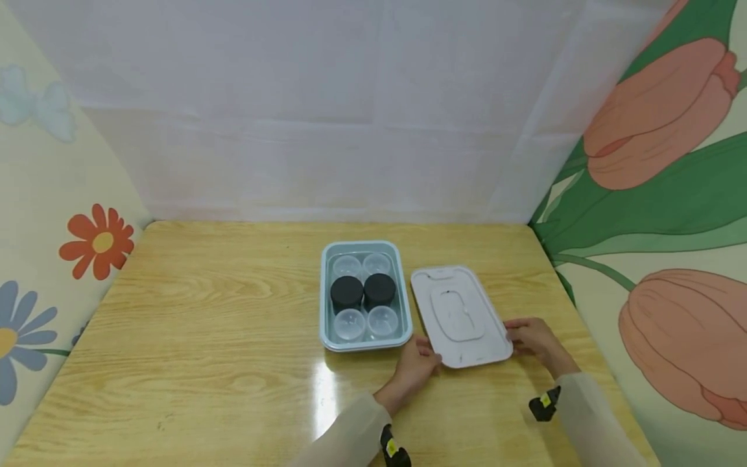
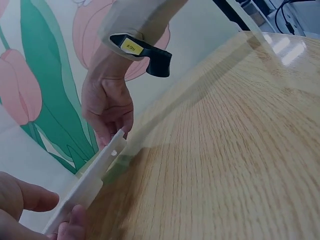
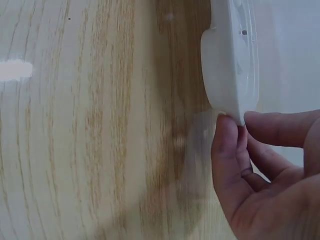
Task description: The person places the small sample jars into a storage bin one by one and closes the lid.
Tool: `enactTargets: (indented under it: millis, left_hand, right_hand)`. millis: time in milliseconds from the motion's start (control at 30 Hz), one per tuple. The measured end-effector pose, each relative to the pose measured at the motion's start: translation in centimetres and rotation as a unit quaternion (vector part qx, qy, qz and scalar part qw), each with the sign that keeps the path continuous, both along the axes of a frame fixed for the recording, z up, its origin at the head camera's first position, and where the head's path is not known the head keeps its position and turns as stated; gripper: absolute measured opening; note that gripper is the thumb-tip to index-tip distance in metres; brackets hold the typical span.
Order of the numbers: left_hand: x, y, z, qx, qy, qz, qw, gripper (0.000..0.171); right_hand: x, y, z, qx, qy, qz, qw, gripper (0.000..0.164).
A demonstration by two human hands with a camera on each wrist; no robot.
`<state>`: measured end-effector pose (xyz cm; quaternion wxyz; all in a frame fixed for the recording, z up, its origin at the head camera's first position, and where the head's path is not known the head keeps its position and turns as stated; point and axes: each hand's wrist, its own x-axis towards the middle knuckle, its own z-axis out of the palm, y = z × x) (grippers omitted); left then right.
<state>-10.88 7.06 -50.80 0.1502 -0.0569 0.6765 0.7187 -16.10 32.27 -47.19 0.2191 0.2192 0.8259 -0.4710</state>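
A white rectangular plastic lid (image 1: 458, 311) is held between both hands, just right of a light-blue container. My left hand (image 1: 415, 364) pinches its near left corner, with thumb above and fingers below in the left wrist view. On the opposite side my right hand (image 1: 533, 338) pinches the lid's edge between thumb and fingertips, plain in the right wrist view. Seen from the left wrist, the lid (image 2: 95, 172) is raised over the table, its shadow beneath. The light-blue container (image 1: 324, 305) stands uncovered, holding several clear cups (image 1: 349, 323) and two black-topped round jars (image 1: 347, 293) in the middle.
The wooden table (image 1: 204, 324) carries the container near its middle. A white sheet (image 1: 327, 117) hangs behind the table's back edge. Flower-printed walls stand at the left and right sides. Dark cables (image 2: 286, 20) show at the upper right of the left wrist view.
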Motion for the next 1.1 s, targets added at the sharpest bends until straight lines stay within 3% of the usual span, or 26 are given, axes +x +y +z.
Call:
enactTargets:
  millis: [367, 633, 900, 1100]
  left_hand:
    - [0.0, 0.6, 0.7, -0.011, 0.009, 0.022, 0.9997, 0.041]
    - [0.1, 0.7, 2.0, -0.007, 0.017, 0.013, 0.9997, 0.042]
    - [-0.2, 0.1, 3.4, 0.005, 0.057, 0.004, 0.9984, 0.040]
    - [-0.4, -0.6, 4.5, 0.025, 0.037, 0.011, 0.9989, 0.040]
  right_hand:
    - [0.7, 0.3, 0.7, -0.026, 0.020, 0.028, 0.999, 0.045]
    - [0.8, 0.7, 1.7, -0.059, 0.040, 0.048, 0.996, 0.046]
    - [0.5, 0.6, 2.3, -0.098, 0.063, 0.066, 0.991, 0.048]
    - [0.1, 0.3, 2.5, -0.138, 0.081, 0.070, 0.985, 0.045]
